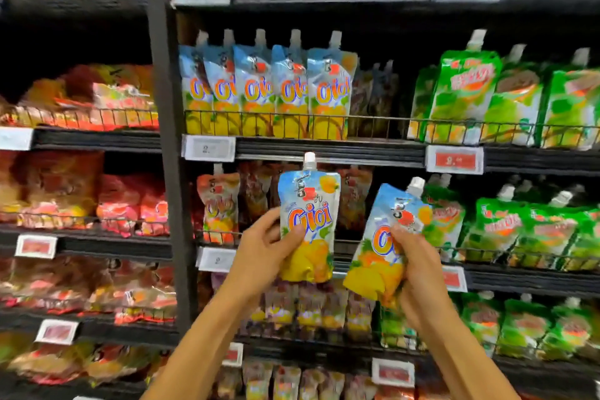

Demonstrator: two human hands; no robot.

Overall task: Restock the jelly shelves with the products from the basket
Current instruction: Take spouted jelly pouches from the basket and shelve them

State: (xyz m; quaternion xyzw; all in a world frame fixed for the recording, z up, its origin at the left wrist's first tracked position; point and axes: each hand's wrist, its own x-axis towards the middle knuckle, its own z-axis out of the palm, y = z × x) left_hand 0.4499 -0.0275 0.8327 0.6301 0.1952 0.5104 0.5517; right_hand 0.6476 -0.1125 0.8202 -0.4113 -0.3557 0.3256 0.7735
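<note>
Two pouches: one in each hand, held up in front of the jelly shelves, seen from the head camera.
Left pouch [310, 204]: blue and yellow with a white cap on top; it is upright and its logo faces the camera.
Left hand [259, 247]: grips the left pouch by its lower left side, thumb across the front, fingers curled behind.
Right pouch [380, 221]: same design, tilted with its cap toward the upper right; it is just beside the left pouch and apart from it.
Right hand [412, 256]: grips the right pouch at its lower right edge, thumb pressed on the front, fingers wrapped behind.
Row [263, 91]: five matching pouches stand upright on the shelf above the hands, behind a wire rail [373, 122].
Dark pouches [373, 97]: right of the row, set further back.
Green pouches [467, 97]: at the right end of that shelf, with more on the shelves below.
Shelf behind the hands: orange and dark pouches, too blurred to read.
White tag [209, 148]: on the shelf edge under the row's left end.
Red tag [454, 159]: on the same edge, under the green pouches.
Post [165, 140]: dark upright left of the row, dividing two bays.
Left bay: red and orange packets [123, 204], blurred.
</note>
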